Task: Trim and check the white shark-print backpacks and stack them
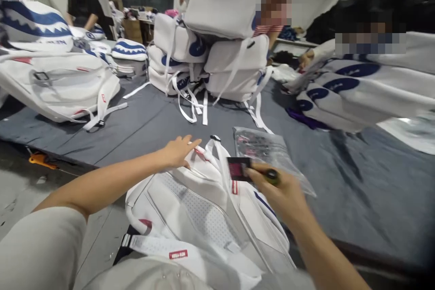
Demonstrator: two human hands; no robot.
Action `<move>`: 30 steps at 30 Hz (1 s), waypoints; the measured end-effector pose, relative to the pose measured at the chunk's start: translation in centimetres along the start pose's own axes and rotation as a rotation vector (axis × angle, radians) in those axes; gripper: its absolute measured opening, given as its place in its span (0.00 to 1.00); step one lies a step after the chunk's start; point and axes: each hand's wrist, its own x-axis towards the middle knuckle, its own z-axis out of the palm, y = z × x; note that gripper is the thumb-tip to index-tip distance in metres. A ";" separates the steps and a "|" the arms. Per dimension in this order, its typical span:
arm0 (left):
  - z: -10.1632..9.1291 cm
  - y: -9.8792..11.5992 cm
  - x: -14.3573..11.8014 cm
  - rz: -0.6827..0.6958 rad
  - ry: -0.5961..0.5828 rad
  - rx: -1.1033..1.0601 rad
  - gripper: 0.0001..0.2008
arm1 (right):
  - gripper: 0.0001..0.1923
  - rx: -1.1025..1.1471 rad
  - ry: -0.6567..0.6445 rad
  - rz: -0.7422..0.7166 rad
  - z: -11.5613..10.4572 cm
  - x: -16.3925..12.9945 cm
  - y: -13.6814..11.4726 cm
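Dark tag (238, 169): in our right hand (282, 186), print blurred.
Plastic bag (263, 142): beyond that hand, contents unclear to us.

Soft, dim indoor light falls evenly on the white backpack (204, 208) under the left hand (178, 152). Faint sheen marks the plastic bag (272, 147) beyond the right hand (283, 192); farther right, stacked backpacks (380, 93) smear, blurred and edge-stretched.

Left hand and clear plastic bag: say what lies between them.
In the head view, the white backpack lies there: its upper end, with a strap and dark buckle.
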 end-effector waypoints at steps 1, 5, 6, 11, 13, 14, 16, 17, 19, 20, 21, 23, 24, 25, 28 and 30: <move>0.0 0.4 0.0 -0.024 0.000 0.040 0.55 | 0.16 0.075 -0.065 0.061 1.4 0.6 -1.3; 0.0 1.3 -0.2 -0.057 0.019 0.114 0.58 | 0.16 0.068 -0.100 0.108 5.7 1.4 -3.1; 0.1 1.1 -0.5 -0.040 0.048 0.071 0.57 | 0.15 0.024 -0.093 0.088 6.3 1.4 -3.1; 2.6 -1.2 -5.0 -0.068 0.359 -0.369 0.35 | 0.15 -0.206 -0.317 0.089 7.2 1.8 -3.2; 4.3 -1.8 -7.3 -0.110 0.407 -0.439 0.38 | 0.18 -0.322 -0.481 0.094 7.6 2.2 -3.8; 5.2 -1.9 -8.3 -0.135 0.400 -0.440 0.42 | 0.18 -0.381 -0.573 0.079 8.0 2.5 -4.3; 6.8 -1.9 -9.5 -0.195 0.400 -0.411 0.46 | 0.18 -0.495 -0.743 0.025 8.9 2.9 -5.1; 7.5 -1.9 -9.8 -0.219 0.420 -0.393 0.46 | 0.17 -0.547 -0.805 -0.008 9.4 3.0 -5.4; 8.6 -1.8 -9.7 -0.227 0.490 -0.357 0.43 | 0.17 -0.637 -0.862 -0.088 10.3 3.0 -5.9; 9.0 -1.8 -9.6 -0.216 0.523 -0.337 0.42 | 0.18 -0.673 -0.869 -0.125 10.6 3.0 -6.0; 9.3 -1.8 -9.3 -0.203 0.548 -0.317 0.42 | 0.19 -0.697 -0.871 -0.150 10.9 3.0 -6.0; 9.7 -2.0 -8.9 -0.187 0.576 -0.281 0.43 | 0.19 -0.702 -0.875 -0.152 11.3 3.1 -5.7; 9.8 -2.1 -8.8 -0.184 0.582 -0.267 0.44 | 0.18 -0.690 -0.886 -0.136 11.4 3.2 -5.5; 9.9 -2.1 -8.7 -0.183 0.587 -0.254 0.44 | 0.17 -0.673 -0.902 -0.122 11.5 3.3 -5.4; 9.9 -2.2 -8.7 -0.177 0.598 -0.231 0.44 | 0.16 -0.652 -0.959 -0.153 11.3 3.8 -5.2; 9.9 -2.2 -8.8 -0.179 0.606 -0.224 0.44 | 0.17 -0.685 -0.972 -0.184 11.1 4.0 -5.6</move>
